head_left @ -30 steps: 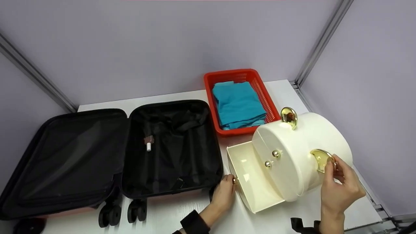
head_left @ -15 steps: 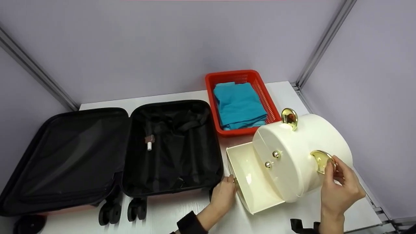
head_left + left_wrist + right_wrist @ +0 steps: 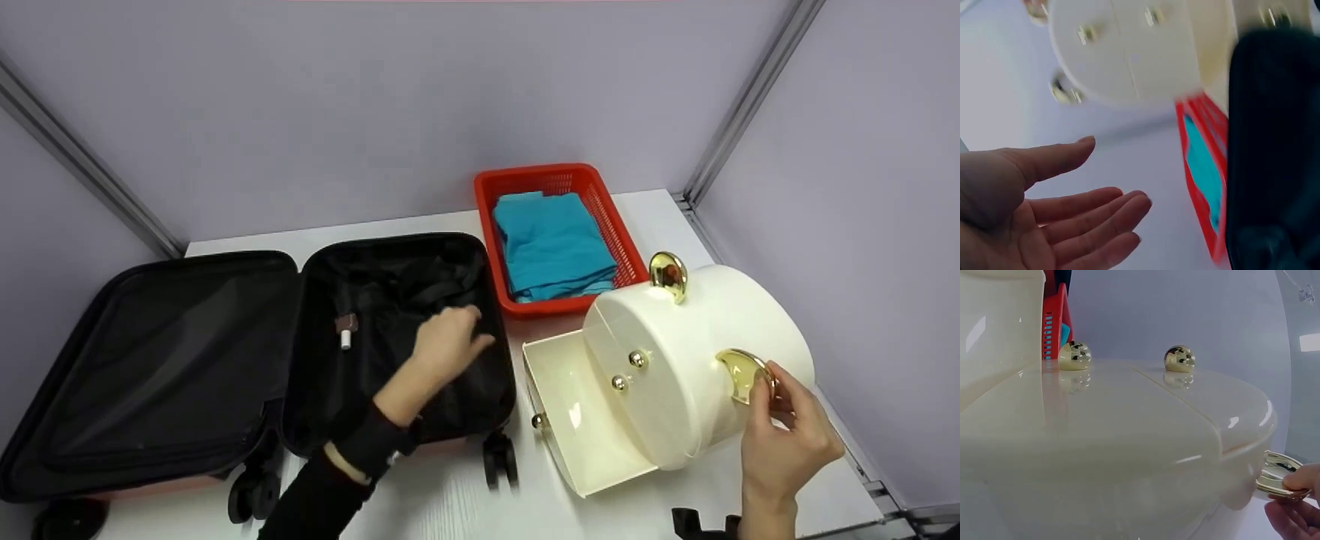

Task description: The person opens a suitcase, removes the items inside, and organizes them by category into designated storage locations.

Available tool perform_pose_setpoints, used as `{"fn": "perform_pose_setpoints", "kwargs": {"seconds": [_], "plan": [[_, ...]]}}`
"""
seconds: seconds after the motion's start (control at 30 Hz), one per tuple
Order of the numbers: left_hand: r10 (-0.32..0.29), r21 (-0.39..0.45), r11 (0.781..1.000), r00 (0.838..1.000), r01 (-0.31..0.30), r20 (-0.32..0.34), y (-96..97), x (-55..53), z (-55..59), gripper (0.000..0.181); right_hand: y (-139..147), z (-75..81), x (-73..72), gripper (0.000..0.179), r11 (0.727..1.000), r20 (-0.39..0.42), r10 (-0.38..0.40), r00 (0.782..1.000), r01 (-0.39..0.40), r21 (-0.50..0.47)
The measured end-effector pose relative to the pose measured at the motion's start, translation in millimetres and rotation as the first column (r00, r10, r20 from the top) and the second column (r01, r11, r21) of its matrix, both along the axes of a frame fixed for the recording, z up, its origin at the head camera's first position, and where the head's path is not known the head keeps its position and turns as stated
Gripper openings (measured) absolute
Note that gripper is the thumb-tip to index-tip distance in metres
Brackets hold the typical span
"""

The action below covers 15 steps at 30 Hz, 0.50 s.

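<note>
My left hand (image 3: 444,343) is over the right half of an open black suitcase (image 3: 390,409), holding nothing. In the left wrist view its thumb and fingers (image 3: 1100,225) are spread apart. A small brownish bottle with a white cap (image 3: 346,331) lies in that half, left of the hand. My right hand (image 3: 793,439) pinches a gold, ear-shaped handle (image 3: 742,367) on the side of a cream rounded storage box (image 3: 757,307). The box's lower drawer (image 3: 592,420) is pulled out, with no hand on its gold knob (image 3: 538,421).
A red basket (image 3: 486,247) with folded blue cloths (image 3: 551,240) stands behind the box, beside the suitcase. The suitcase's other half (image 3: 165,367) lies open at the left. Black wheels (image 3: 499,457) stick out at its front. Grey panels enclose the white table.
My left hand has let go of the drawer's knob and moved up and left, over the suitcase. The right hand keeps its grip on the handle, and the drawer stays out.
</note>
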<state>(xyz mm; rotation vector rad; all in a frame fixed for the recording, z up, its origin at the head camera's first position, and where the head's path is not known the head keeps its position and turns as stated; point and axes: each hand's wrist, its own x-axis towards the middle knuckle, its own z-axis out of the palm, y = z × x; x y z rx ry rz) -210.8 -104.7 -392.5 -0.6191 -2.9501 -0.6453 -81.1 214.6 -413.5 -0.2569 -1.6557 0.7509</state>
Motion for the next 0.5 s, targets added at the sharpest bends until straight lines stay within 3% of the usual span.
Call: {"fn": "perform_pose_setpoints", "kwargs": {"seconds": [0.13,0.3,0.43,0.5], "plan": [[0.179,-0.074,0.982,0.983,-0.175,0.044,-28.7,-43.4,-3.7,0.03,0.4,-0.2,2.8,0.012,1.0,-0.01,0.011,1.0,-0.011,0.006],[0.32,-0.13,0.944,0.936,-0.303,0.146,-69.3,-86.5,-20.3,0.033,-0.4,-0.6,4.2,0.014,1.0,-0.007,0.006,1.0,-0.006,0.004],[0.409,-0.154,0.911,0.89,-0.384,0.199,-106.1,-107.5,-43.4,0.031,-4.5,2.4,3.4,0.015,1.0,-0.007,0.013,1.0,-0.013,0.001],[0.453,-0.15,0.891,0.858,-0.428,0.244,-123.4,-111.9,-56.6,0.031,-7.2,4.5,3.6,0.015,1.0,-0.007,0.016,1.0,-0.016,0.003]]}}
